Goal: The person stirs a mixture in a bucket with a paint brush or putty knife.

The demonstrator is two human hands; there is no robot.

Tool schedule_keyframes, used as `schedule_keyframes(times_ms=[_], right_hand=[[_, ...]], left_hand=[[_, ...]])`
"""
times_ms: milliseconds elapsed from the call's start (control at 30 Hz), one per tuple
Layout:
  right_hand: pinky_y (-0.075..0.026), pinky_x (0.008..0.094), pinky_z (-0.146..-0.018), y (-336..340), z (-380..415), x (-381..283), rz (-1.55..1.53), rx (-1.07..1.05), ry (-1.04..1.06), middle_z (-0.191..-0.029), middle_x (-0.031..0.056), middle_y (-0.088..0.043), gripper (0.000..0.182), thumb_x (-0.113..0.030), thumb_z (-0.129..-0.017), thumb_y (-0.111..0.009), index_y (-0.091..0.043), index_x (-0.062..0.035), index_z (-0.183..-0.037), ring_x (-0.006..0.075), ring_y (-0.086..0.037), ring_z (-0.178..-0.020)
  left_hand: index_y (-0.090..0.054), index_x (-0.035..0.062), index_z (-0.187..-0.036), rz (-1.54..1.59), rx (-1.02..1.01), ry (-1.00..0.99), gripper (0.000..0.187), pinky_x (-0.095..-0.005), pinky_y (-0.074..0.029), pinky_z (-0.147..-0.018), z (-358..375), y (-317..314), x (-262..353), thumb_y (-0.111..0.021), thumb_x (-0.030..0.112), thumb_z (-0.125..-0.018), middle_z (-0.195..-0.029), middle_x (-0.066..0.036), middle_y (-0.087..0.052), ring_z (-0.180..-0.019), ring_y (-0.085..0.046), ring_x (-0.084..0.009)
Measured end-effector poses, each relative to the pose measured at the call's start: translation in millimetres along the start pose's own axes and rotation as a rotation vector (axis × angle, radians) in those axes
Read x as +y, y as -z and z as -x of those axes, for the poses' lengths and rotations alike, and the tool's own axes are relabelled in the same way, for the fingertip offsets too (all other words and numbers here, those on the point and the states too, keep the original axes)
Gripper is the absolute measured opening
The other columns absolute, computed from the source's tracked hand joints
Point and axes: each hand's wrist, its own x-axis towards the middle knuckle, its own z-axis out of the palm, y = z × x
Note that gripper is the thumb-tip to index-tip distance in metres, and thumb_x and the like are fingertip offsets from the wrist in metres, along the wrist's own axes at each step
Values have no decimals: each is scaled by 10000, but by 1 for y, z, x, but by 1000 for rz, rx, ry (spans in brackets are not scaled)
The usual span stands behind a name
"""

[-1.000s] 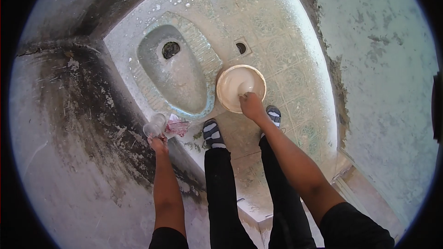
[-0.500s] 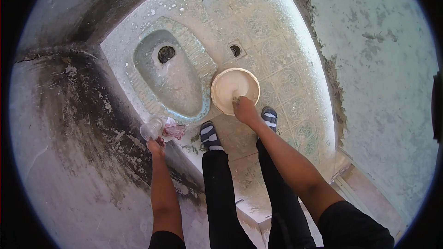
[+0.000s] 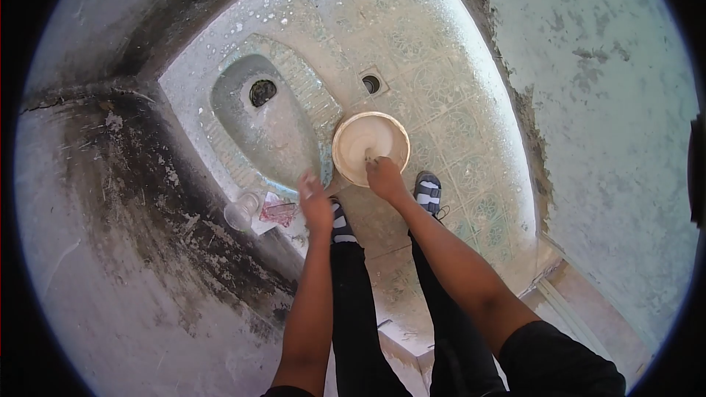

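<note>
My left hand [image 3: 315,202] is over the near end of the squat toilet [image 3: 276,121], slightly blurred, its fingers stretched out with nothing visible in them. A clear plastic cup [image 3: 239,213] stands at the left on the ledge, beside a red-and-white packet [image 3: 278,210]. My right hand [image 3: 384,175] reaches over the near rim of a round bucket [image 3: 336,151]. Its fingers are closed around something greyish that I cannot make out, just above or in the pale liquid [image 3: 371,134].
A drain hole [image 3: 371,84] lies beyond the bucket in the patterned tile floor [image 3: 441,95]. My sandalled feet [image 3: 427,191] stand near the bucket. A dark, stained wall [image 3: 147,176] rises at the left, a pale wall [image 3: 603,103] at the right.
My left hand has let go of the clear cup and moved right toward the bucket. The cup stays on the ledge. My right hand remains at the bucket.
</note>
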Motion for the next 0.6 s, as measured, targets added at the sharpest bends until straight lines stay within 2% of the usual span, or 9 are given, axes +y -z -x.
schedule_keyframes(times_ms=[67, 100, 167, 200, 267, 400, 500, 567, 600], right_hand=[[-501, 484, -695, 19, -5, -12, -770, -165, -597, -831, 296, -618, 200, -140, -870, -526, -600, 36, -930, 451, -617, -830], [-501, 484, -695, 21, -6, -8, -770, -166, -593, -831, 296, -618, 200, -140, -870, -526, -600, 36, -930, 451, -617, -830], [-500, 482, -708, 20, -9, 4, -238, 311, -9, -870, 280, -623, 174, -125, -864, -531, -595, 31, -904, 439, -623, -819], [-500, 482, -708, 25, -10, 3, -236, 310, -13, -870, 280, -623, 174, -125, -864, -531, -595, 31, -904, 439, -623, -819], [-489, 495, -708, 40, -11, -2, 14, 144, 38, -851, 280, -632, 287, -155, -864, -532, -582, 18, -1088, 445, -621, -808], [-485, 503, -721, 5, -12, 3, 66, 22, -123, -834, 270, -634, 268, -155, -860, -531, -595, 26, -1047, 430, -626, -806], [-481, 496, -726, -18, -7, 11, 63, -41, 59, -827, 263, -634, 266, -167, -861, -530, -604, 31, -1022, 424, -626, -808], [-476, 478, -739, -27, -12, 18, -359, 18, -111, -890, 309, -607, 253, -179, -854, -547, -613, 61, -897, 454, -594, -860], [-476, 478, -739, -23, -13, 17, -362, 18, -107, -890, 309, -607, 253, -179, -854, -547, -613, 61, -897, 454, -594, -860]], left_hand=[[-409, 27, -1311, 155, -93, 138, 384, -365, -360, -980, -29, -29, 57, -377, 182, -961, -1187, -201, -495, -1041, -515, -303], [-369, 16, -1340, 139, -118, 59, 427, -399, -332, -1011, -39, -46, 55, -378, 226, -968, -1269, -242, -429, -1138, -454, -353], [-329, 4, -1369, 122, -142, -16, 478, -434, -303, -1042, -54, -63, 63, -379, 269, -975, -1350, -283, -362, -1235, -394, -403], [-290, 17, -1391, 72, -215, 106, 494, -432, -277, -1053, -58, -61, 80, -359, 281, -980, -1357, -274, -346, -1257, -348, -394], [-252, 30, -1413, 16, -299, 235, 510, -431, -251, -1065, -56, -62, 85, -339, 294, -986, -1364, -266, -330, -1279, -302, -385], [-261, 54, -1412, 91, -344, 233, 522, -451, -256, -1065, -69, -66, 55, -332, 343, -984, -1358, -283, -284, -1264, -308, -427], [-270, 56, -1408, 140, -385, 235, 521, -457, -257, -1065, -70, -70, 35, -318, 355, -983, -1364, -290, -279, -1265, -307, -426], [-274, 57, -1406, 132, -388, 201, 519, -463, -262, -1063, -71, -68, 39, -308, 358, -984, -1371, -293, -273, -1255, -324, -431], [-259, 58, -1410, 64, -398, 217, 531, -472, -265, -1062, -70, -65, 48, -307, 368, -982, -1378, -291, -267, -1249, -335, -440]])
